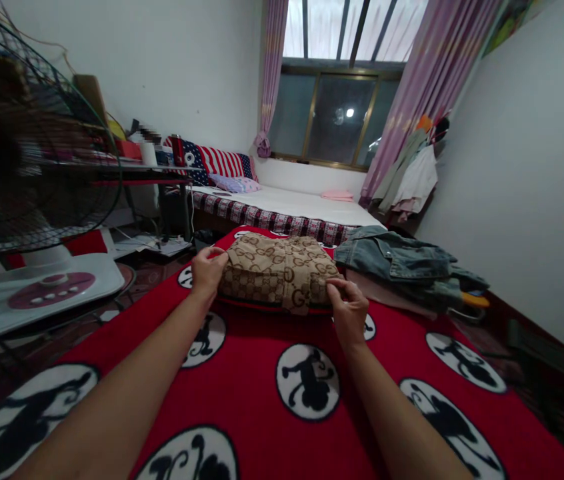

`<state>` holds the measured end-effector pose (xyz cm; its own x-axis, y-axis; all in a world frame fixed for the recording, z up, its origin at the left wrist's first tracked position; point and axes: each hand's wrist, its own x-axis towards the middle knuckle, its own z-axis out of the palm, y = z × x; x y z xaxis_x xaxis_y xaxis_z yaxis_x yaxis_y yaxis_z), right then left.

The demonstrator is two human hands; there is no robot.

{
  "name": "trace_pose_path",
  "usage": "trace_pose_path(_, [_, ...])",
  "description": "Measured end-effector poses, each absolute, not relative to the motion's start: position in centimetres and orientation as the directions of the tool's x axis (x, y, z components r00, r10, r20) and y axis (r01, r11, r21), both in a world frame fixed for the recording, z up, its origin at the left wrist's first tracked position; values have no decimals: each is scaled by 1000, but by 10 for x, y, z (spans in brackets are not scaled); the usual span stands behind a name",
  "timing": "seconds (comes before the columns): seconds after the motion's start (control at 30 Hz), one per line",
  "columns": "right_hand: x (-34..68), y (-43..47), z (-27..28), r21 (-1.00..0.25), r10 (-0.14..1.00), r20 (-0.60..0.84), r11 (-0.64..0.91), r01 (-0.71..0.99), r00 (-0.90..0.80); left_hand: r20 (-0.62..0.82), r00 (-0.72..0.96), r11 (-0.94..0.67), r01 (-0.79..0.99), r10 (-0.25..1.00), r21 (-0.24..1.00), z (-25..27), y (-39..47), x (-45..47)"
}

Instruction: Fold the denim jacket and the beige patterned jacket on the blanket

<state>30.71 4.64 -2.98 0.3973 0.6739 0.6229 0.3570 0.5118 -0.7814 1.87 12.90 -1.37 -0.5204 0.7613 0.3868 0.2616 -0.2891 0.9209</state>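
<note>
A folded tan garment (285,272) with a brown letter-and-ring print lies on a red blanket (257,373) with black-and-white round figures. At its left edge, my left hand (209,268) pinches the cloth between thumb and fingers. My right hand (348,308) grips the near right corner in the same way. A dark and red edge shows underneath the garment's near side. What kind of garment it is cannot be made out from the fold.
Denim clothing (397,257) is heaped right of the garment. A floor fan (37,133) stands at left beside a cluttered desk (147,170). Behind is a bed (302,202) under a window (345,113). Clothes (415,180) hang by the curtain. A dark chair (557,353) is at right.
</note>
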Motion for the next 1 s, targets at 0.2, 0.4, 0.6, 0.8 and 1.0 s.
trace_pose_path(0.2, [316, 51, -7, -848, 923, 374, 302, 435, 88, 355, -382, 41, 728, 853, 684, 18, 124, -17])
trace_pose_path(0.4, [330, 73, -40, -952, 955, 251, 215, 219, 155, 287, -243, 104, 899, 926, 426, 14, 112, 15])
trace_pose_path(0.6, [305, 53, -28, -774, 803, 587, 517, 367, 107, 612, -45, -388, 736, 790, 555, -4, 119, 23])
trace_pose_path(0.8, [295, 37, -7, -621, 848, 514, 267, 737, 127, 625, -19, -280, 883, 781, 376, 5, 110, 28])
trace_pose_path(1.0, [301, 31, 9, -356, 846, 509, 38, 934, 160, 609, 276, -416, 904, 744, 99, 18, 89, 67])
